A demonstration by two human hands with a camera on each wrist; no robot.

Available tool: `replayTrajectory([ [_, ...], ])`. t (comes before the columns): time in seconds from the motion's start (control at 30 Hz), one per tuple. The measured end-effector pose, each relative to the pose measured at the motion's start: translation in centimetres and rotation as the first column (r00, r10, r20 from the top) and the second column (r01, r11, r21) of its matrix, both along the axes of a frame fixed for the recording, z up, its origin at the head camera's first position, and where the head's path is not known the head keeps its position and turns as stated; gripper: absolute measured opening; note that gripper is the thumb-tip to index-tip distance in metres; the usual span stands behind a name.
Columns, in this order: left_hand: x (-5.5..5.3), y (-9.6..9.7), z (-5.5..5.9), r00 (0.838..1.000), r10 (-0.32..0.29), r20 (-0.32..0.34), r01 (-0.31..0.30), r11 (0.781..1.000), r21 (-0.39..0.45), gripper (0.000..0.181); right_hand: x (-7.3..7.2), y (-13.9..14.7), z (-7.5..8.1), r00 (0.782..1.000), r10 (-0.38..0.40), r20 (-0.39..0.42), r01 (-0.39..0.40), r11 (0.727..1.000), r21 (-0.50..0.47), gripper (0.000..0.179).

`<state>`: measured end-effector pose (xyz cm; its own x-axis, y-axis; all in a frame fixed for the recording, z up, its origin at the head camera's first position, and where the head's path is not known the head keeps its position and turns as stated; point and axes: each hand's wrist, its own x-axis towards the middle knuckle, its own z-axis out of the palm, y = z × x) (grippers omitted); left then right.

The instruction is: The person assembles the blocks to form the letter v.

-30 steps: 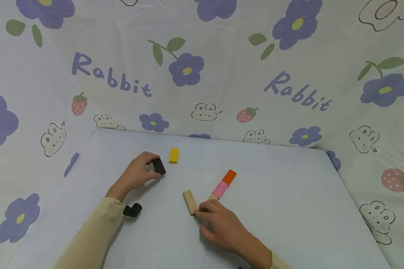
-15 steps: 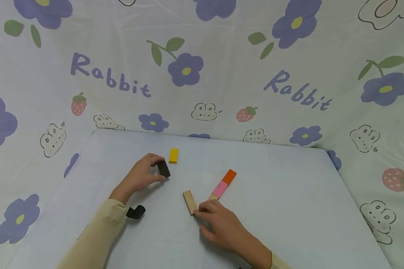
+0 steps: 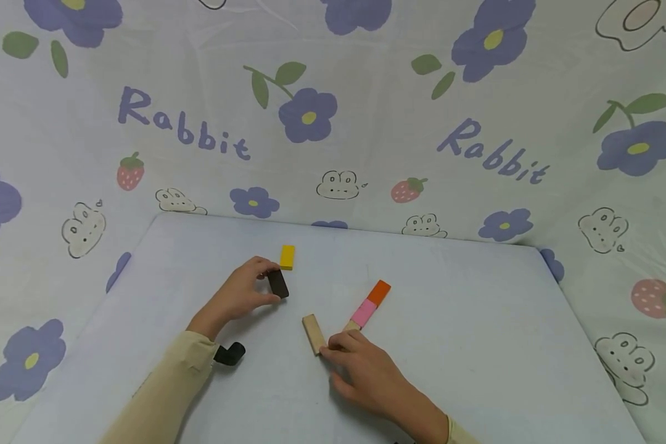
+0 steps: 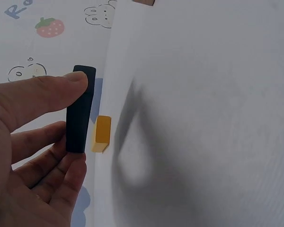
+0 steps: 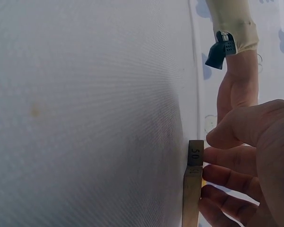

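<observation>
My left hand [image 3: 237, 295] pinches a dark block [image 3: 279, 283] between thumb and fingers, above the white table. In the left wrist view the thumb presses one end of the dark block [image 4: 79, 116]. My right hand [image 3: 369, 375] rests its fingertips where a plain wooden block [image 3: 312, 333] meets a row of blocks, forming a V. That row shows a partly covered wooden block [image 3: 352, 325], then a pink block [image 3: 363, 313] and an orange block [image 3: 379, 293]. Up close, extended fingers touch two wooden blocks [image 5: 193, 189] with printed numbers, the thumb standing apart.
A yellow block [image 3: 287, 257] lies on the white table [image 3: 477, 320] just beyond the left hand. A patterned cloth [image 3: 366, 111] hangs behind the table. A black wrist device [image 3: 231, 354] sits at the left sleeve.
My left hand has moved right and slightly toward me, carrying the dark block. The right hand and the blocks under it have stayed in place.
</observation>
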<state>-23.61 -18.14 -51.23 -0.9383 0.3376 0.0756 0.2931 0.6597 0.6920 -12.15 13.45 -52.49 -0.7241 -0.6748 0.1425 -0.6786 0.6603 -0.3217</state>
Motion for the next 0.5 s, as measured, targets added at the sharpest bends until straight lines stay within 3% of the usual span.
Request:
replayTrajectory([
  [0.5, 0.6, 1.5, -0.3, 1.000, -0.017, 0.001, 0.017, 1.000, -0.008, 0.066, 0.1, 0.3, -0.2, 1.000, 0.005, 0.001, -0.005, 1.000, 0.022, 0.042],
])
